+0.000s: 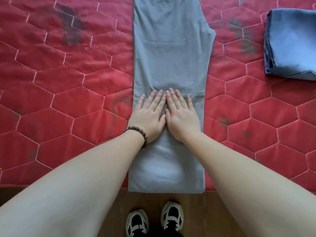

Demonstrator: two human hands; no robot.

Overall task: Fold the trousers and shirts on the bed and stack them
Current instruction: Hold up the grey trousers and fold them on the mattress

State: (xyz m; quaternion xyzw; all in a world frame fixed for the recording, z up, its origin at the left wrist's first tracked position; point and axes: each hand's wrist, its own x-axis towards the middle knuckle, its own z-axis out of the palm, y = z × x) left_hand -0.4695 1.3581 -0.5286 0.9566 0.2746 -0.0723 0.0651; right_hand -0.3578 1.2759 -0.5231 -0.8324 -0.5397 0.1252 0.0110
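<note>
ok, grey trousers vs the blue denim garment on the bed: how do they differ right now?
The long grey trousers lie stretched out in a narrow strip up the middle of the bed; the blue denim garment is already folded into a compact block at the right. The left hand and right hand press flat on the grey trousers; nothing touches the denim. Both rest on the red quilted cover.

Red quilted bed cover [68, 93], hexagon-stitched, carries dark blotches, possibly stains or print. Brown wooden floor [205, 211] lies below the bed edge. Two black-and-white trainers [154, 221] stand on it. Brown bead bracelet [139, 132] present.
</note>
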